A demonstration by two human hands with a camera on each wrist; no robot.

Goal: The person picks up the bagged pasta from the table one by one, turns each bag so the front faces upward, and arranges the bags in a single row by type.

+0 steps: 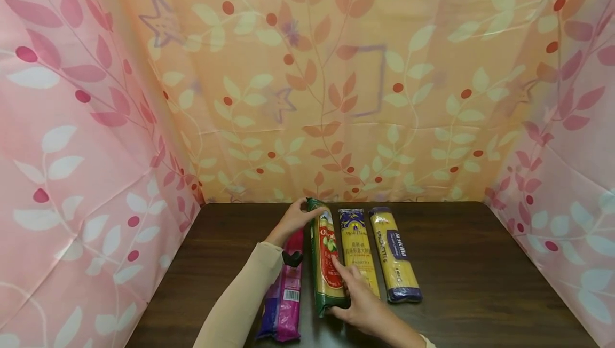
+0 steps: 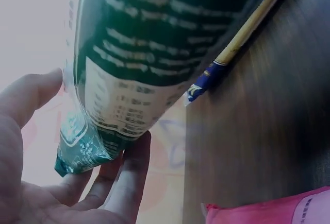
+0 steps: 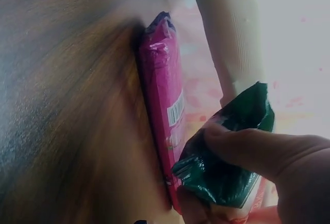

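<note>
Both hands hold a green, red and yellow spaghetti packet (image 1: 321, 278), raised off the table in the wrist views. My left hand (image 1: 291, 223) grips its far end, thumb on one side and fingers on the other; white print on the green back (image 2: 149, 44) faces the left wrist camera. At the near end, my right hand (image 1: 360, 301) pinches the crimped green wrapper (image 3: 221, 167) with the thumb, its index finger along the front. A pink and purple packet (image 1: 288, 310) lies left of it, partly behind the left forearm.
Right of the held packet lie a yellow spaghetti packet with a blue top (image 1: 357, 254), partly covered by the right hand, and another with dark blue ends (image 1: 396, 254). The dark wooden table (image 1: 471, 273) meets patterned curtains (image 1: 336, 97) at its back and sides.
</note>
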